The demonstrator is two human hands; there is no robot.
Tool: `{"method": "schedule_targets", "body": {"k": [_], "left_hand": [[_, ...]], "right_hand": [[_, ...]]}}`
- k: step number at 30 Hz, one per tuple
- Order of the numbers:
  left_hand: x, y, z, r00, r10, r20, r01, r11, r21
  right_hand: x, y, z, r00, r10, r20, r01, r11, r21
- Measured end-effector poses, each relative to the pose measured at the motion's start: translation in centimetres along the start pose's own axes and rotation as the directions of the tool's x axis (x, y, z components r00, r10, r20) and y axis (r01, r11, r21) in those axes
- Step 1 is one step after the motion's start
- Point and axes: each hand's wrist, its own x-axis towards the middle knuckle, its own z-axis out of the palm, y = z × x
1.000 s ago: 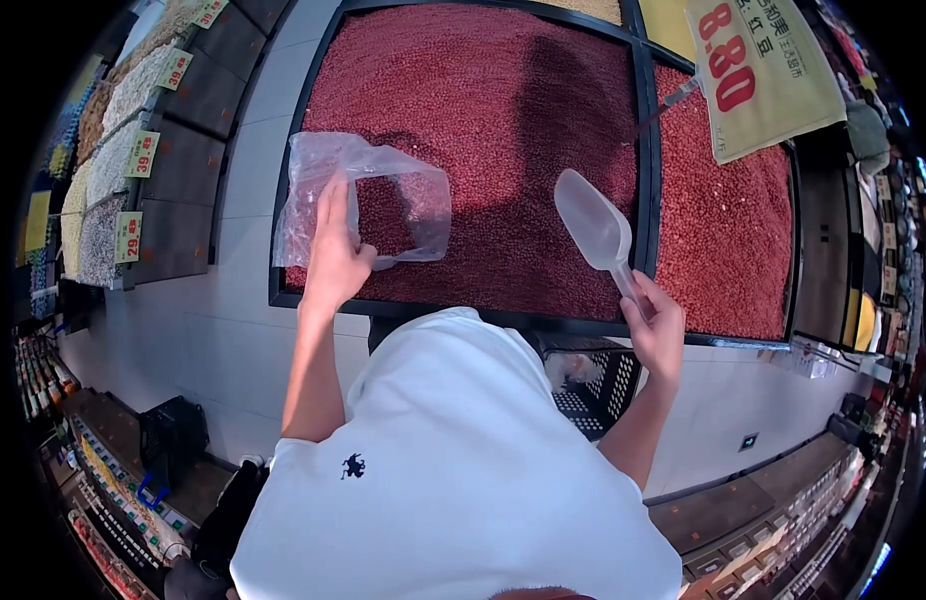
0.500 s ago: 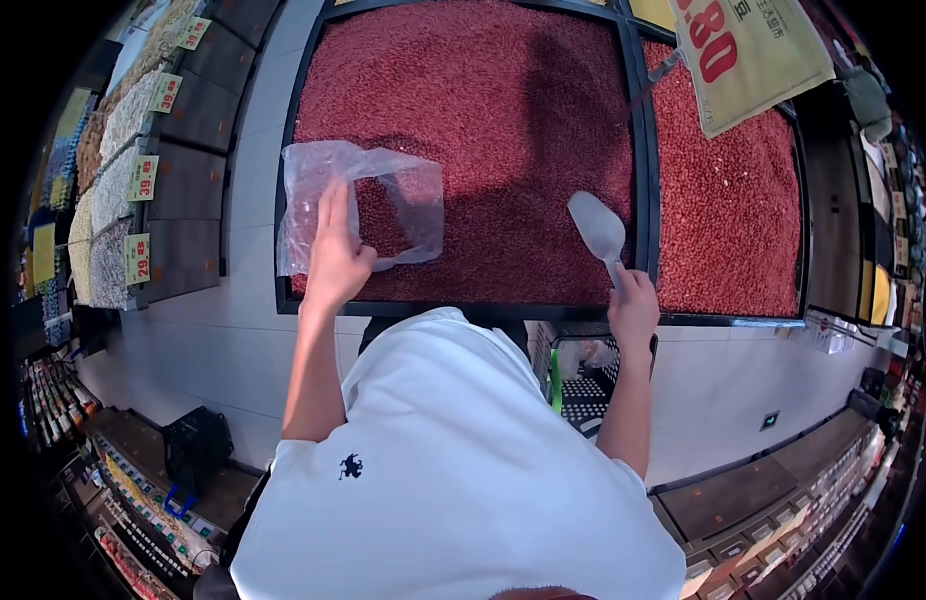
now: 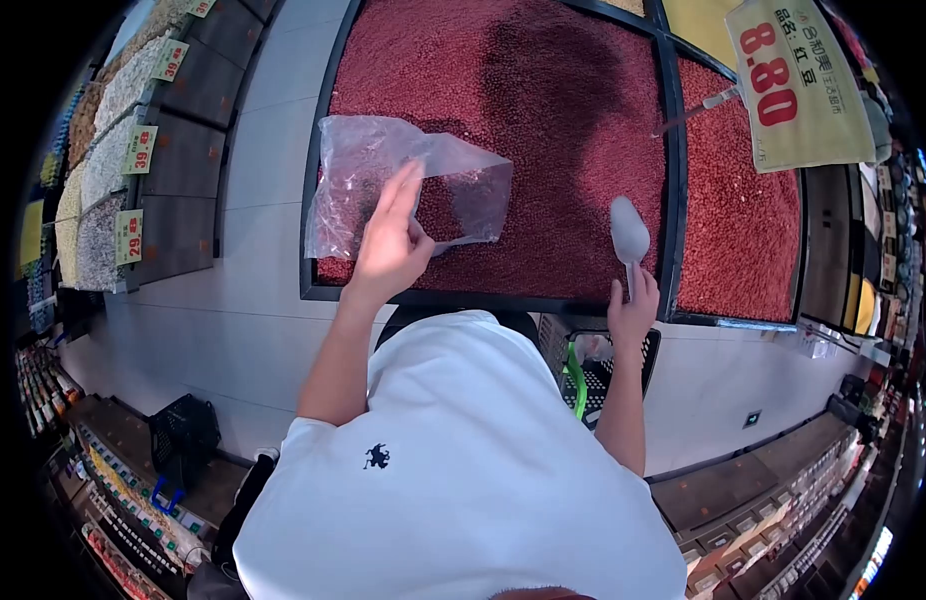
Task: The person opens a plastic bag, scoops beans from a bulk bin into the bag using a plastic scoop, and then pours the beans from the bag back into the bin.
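Observation:
My left hand point(image 3: 391, 245) is at the left side of a bin of dark red beans point(image 3: 573, 130), its fingers long and pointing away from me. They hold a clear plastic bag point(image 3: 348, 190) by its mouth, which gapes toward the right; beans show through the thin film. In my right hand point(image 3: 633, 305), near the bin's front right corner, is the handle of a pale scoop point(image 3: 630, 232). The scoop's blade points away from me above the beans, with no beans visible on it.
A second bin point(image 3: 733, 230) of lighter red beans adjoins on the right, under a yellow price sign point(image 3: 805, 90) reading 8.80. A black frame point(image 3: 673, 170) divides the bins. Below the front edge stands a shopping basket point(image 3: 588, 350) with a green handle.
The view has shifted, so the bins sit further right. My left hand and the bag have moved right and slightly away from me. The scoop has turned to point more straight ahead.

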Motion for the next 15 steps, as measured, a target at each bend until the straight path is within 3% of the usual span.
{"method": "schedule_targets", "body": {"k": [3, 5, 8, 9, 11, 12, 15], "left_hand": [[0.0, -1.8, 0.1, 0.996, 0.082, -0.035, -0.084, 0.993, -0.084], [0.1, -2.7, 0.0, 0.988, 0.139, -0.063, -0.146, 0.981, -0.127], [0.3, -3.6, -0.8, 0.975, 0.208, -0.079, -0.217, 0.965, -0.15], [0.3, -3.4, -1.0, 0.982, 0.164, -0.09, -0.178, 0.967, -0.183], [0.5, -3.8, -1.8, 0.986, 0.159, -0.051, -0.166, 0.966, -0.198], [0.6, -2.9, -2.1, 0.985, 0.12, -0.121, -0.147, 0.957, -0.248], [1.0, -3.9, -3.5, 0.968, 0.223, -0.118, -0.241, 0.956, -0.169]], "right_hand": [[1.9, -6.5, 1.2, 0.998, -0.039, 0.059, 0.023, 0.967, 0.256], [3.3, -11.4, 2.7, 0.986, -0.009, 0.165, -0.074, 0.87, 0.487], [5.5, -16.1, 6.1, 0.977, -0.1, 0.19, 0.001, 0.887, 0.462], [6.1, -17.2, 7.0, 0.972, -0.132, 0.197, 0.035, 0.902, 0.43], [7.1, -18.8, 7.6, 0.946, -0.103, 0.308, -0.004, 0.945, 0.327], [7.4, -19.3, 7.9, 0.928, -0.092, 0.36, -0.024, 0.952, 0.305], [7.6, -20.1, 7.8, 0.896, -0.1, 0.432, -0.028, 0.96, 0.28]]}}
